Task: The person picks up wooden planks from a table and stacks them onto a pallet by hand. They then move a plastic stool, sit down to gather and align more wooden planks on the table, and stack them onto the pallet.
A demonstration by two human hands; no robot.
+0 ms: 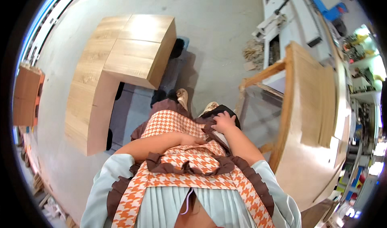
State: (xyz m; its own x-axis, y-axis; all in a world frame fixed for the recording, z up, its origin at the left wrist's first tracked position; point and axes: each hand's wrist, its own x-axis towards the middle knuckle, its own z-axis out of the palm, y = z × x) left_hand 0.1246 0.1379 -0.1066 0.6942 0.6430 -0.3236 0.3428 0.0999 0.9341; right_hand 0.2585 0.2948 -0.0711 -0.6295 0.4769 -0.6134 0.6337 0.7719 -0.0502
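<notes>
I am wearing an orange-and-white houndstooth apron (169,125) with brown frills over a pale blue-green pleated top. Reaching across my lap, my left hand (192,140) lies against the apron, its fingers hidden in or behind the cloth, so what they hold cannot be made out. My right hand (224,121) rests on the brown frill and dark cloth at my right thigh. Its fingers are spread, with nothing visible in them. Both hands are apart from the wood-grain panels (135,56), which form an L-shaped block to my left.
The block stands on a blue-grey pallet (127,107). On my right is a wooden-framed workbench (300,147) with brown cardboard (318,107) on it. Beyond stands a white machine (278,10) beside a pile of wood scraps (253,52). Brown boards (26,95) are stacked at the far left.
</notes>
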